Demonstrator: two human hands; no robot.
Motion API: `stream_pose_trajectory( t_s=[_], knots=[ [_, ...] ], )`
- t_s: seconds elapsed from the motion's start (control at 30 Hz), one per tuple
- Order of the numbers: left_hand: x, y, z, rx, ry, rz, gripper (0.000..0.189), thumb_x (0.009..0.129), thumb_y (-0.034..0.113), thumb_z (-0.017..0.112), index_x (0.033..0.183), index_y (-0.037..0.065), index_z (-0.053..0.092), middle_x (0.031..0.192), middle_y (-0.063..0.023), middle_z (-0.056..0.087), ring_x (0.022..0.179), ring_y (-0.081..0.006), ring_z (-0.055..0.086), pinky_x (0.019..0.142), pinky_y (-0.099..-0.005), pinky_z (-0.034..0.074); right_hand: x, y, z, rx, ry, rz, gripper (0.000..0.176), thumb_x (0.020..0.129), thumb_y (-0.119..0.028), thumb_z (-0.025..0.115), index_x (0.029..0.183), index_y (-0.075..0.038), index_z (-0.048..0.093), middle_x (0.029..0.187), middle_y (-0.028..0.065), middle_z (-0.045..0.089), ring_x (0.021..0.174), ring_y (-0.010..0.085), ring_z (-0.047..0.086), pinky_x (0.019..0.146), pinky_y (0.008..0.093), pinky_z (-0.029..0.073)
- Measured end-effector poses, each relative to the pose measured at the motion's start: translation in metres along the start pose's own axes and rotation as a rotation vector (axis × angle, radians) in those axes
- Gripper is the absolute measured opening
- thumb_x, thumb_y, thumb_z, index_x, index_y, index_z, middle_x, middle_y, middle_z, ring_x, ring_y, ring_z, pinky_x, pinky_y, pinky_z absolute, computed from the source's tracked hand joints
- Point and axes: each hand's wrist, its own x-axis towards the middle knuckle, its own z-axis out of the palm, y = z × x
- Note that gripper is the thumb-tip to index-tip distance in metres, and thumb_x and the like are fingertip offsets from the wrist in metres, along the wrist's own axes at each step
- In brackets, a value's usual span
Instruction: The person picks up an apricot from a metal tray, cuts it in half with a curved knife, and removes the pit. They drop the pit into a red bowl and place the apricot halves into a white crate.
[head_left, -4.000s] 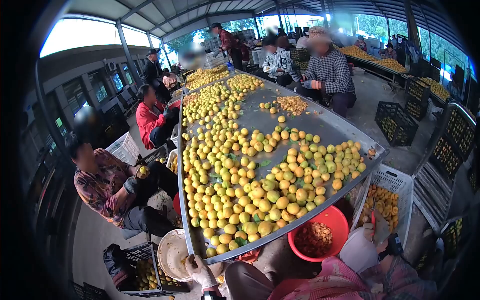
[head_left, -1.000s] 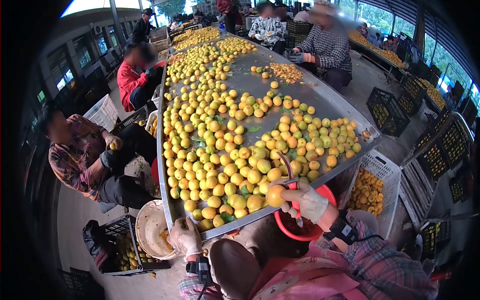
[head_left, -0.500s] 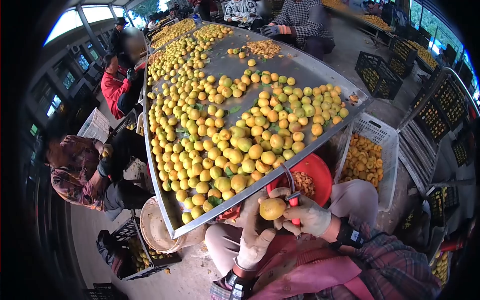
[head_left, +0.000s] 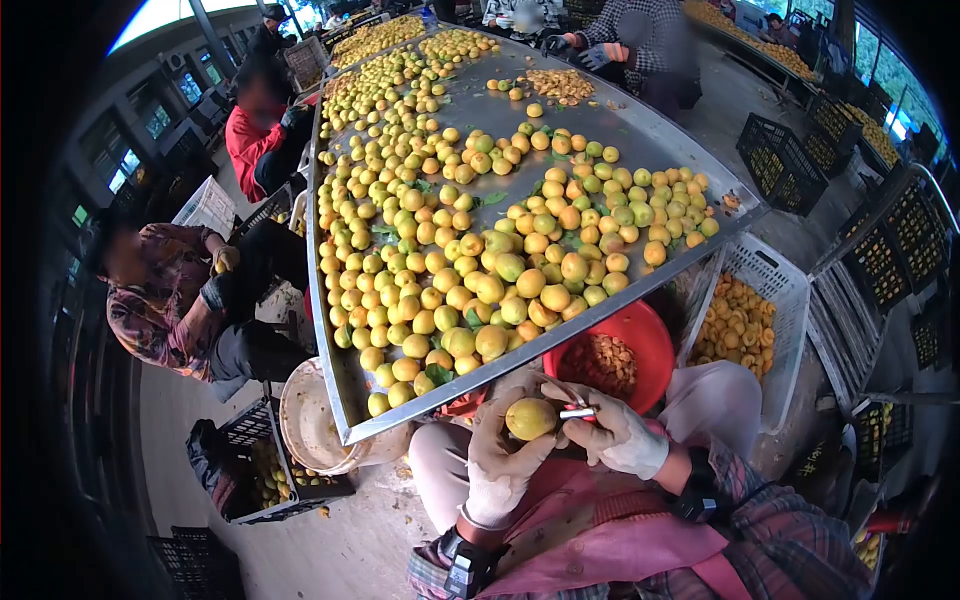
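My left hand (head_left: 497, 465), in a pale glove, is wrapped round a yellow apricot (head_left: 530, 419) above my lap. Close on its right, my gloved right hand (head_left: 625, 442) grips a red-handled pitting tool (head_left: 578, 412) with a bent metal end, held right beside the fruit. Just beyond my hands, a red bowl (head_left: 655, 345) contains small brownish pits or fruit pieces. The metal table (head_left: 590, 125) in front bears many whole apricots (head_left: 490, 290), with some green leaves among them.
To the right stands a white crate (head_left: 790, 345) of split apricots. A white bucket (head_left: 305, 420) and a black crate (head_left: 262, 430) with fruit sit left of the table corner. Several people sit around the table, one in a red jacket (head_left: 250, 150).
The tool has tipped over from upright to nearly level beside the apricot. Both hands have drawn closer together and shifted slightly left. The view has turned a little.
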Motion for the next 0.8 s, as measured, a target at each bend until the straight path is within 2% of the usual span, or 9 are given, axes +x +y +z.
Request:
stream_pose_trajectory(
  t_s=[0.03, 0.1, 0.13, 0.17, 0.23, 0.33, 0.63, 0.7, 0.8],
  knots=[
    [-0.001, -0.003, -0.004, 0.269, -0.059, 0.102, 0.065, 0.079, 0.015, 0.076, 0.132, -0.003, 0.042, 0.119, -0.0112, 0.055, 0.099, -0.0175, 0.056, 0.089, -0.0291, 0.046, -0.002, -0.004, 0.002, -0.009, -0.017, 0.005, 0.043, 0.096, -0.027, 0.054, 0.135, -0.010, 0.046, 0.077, -0.0025, 0.054, 0.058, 0.0037, 0.048, 0.048, 0.0208, 0.039],
    [-0.005, 0.006, -0.001, 0.134, -0.070, 0.034, 0.061, 0.078, 0.012, 0.076, 0.127, -0.002, 0.042, 0.116, -0.0103, 0.056, 0.101, -0.0170, 0.055, 0.091, -0.0295, 0.045, -0.009, -0.012, 0.004, 0.099, -0.022, 0.102, 0.042, 0.097, -0.027, 0.051, 0.136, -0.011, 0.045, 0.074, -0.0034, 0.051, 0.054, 0.0031, 0.044, 0.046, 0.0199, 0.036],
    [-0.008, 0.009, 0.001, -0.032, -0.074, -0.031, 0.060, 0.079, 0.011, 0.075, 0.127, -0.001, 0.042, 0.114, -0.0094, 0.056, 0.101, -0.0162, 0.055, 0.091, -0.0292, 0.045, -0.011, -0.008, -0.004, 0.092, -0.129, 0.121, 0.044, 0.099, -0.026, 0.048, 0.138, -0.008, 0.043, 0.088, 0.0026, 0.060, 0.067, 0.0091, 0.055, 0.056, 0.0243, 0.046],
    [-0.010, 0.011, 0.003, -0.199, -0.078, -0.094, 0.059, 0.079, 0.010, 0.075, 0.126, -0.001, 0.042, 0.113, -0.0085, 0.056, 0.101, -0.0153, 0.055, 0.090, -0.0290, 0.045, -0.012, -0.012, -0.003, 0.085, -0.139, 0.129, 0.044, 0.099, -0.026, 0.048, 0.138, -0.008, 0.043, 0.088, 0.0026, 0.060, 0.067, 0.0091, 0.055, 0.056, 0.0243, 0.046],
    [-0.014, 0.013, 0.001, -0.232, -0.089, -0.068, 0.056, 0.080, 0.008, 0.074, 0.126, 0.000, 0.043, 0.112, -0.0074, 0.057, 0.102, -0.0147, 0.055, 0.091, -0.0293, 0.045, -0.014, -0.026, 0.000, -0.195, -0.146, -0.044, 0.046, 0.099, -0.025, 0.047, 0.140, -0.005, 0.039, 0.115, 0.0116, 0.061, 0.093, 0.0191, 0.062, 0.079, 0.0303, 0.050],
    [-0.020, 0.016, -0.003, -0.182, -0.158, -0.060, 0.059, 0.079, 0.010, 0.076, 0.127, 0.000, 0.043, 0.113, -0.0077, 0.057, 0.103, -0.0150, 0.055, 0.091, -0.0294, 0.046, -0.020, -0.013, -0.001, -0.425, -0.175, -0.227, 0.051, 0.100, -0.028, 0.047, 0.142, -0.002, 0.036, 0.136, 0.0168, 0.050, 0.117, 0.0245, 0.055, 0.098, 0.0333, 0.042],
    [-0.031, 0.011, -0.006, -0.194, -0.262, -0.040, 0.065, 0.078, 0.018, 0.079, 0.129, 0.001, 0.043, 0.117, -0.0066, 0.055, 0.105, -0.0142, 0.053, 0.093, -0.0296, 0.044, -0.033, -0.018, 0.005, -0.349, -0.137, -0.238, 0.052, 0.100, -0.029, 0.045, 0.143, -0.002, 0.034, 0.135, 0.0183, 0.049, 0.123, 0.0271, 0.051, 0.099, 0.0328, 0.041],
    [-0.036, 0.024, -0.001, -0.277, -0.305, -0.143, 0.067, 0.077, 0.022, 0.080, 0.129, 0.001, 0.042, 0.117, -0.0059, 0.054, 0.106, -0.0136, 0.051, 0.093, -0.0293, 0.042, -0.038, -0.037, 0.011, -0.276, -0.116, -0.055, 0.050, 0.100, -0.028, 0.045, 0.142, -0.003, 0.035, 0.132, 0.0199, 0.051, 0.121, 0.0293, 0.053, 0.098, 0.0337, 0.042],
    [-0.037, 0.025, 0.002, -0.246, -0.367, -0.112, 0.068, 0.076, 0.025, 0.081, 0.127, 0.002, 0.043, 0.116, -0.0056, 0.054, 0.105, -0.0132, 0.051, 0.092, -0.0285, 0.042, -0.037, -0.035, 0.011, -0.486, -0.139, -0.139, 0.057, 0.099, -0.039, 0.043, 0.140, 0.000, 0.037, 0.132, 0.0167, 0.053, 0.122, 0.0281, 0.053, 0.101, 0.0355, 0.040]
  ],
)
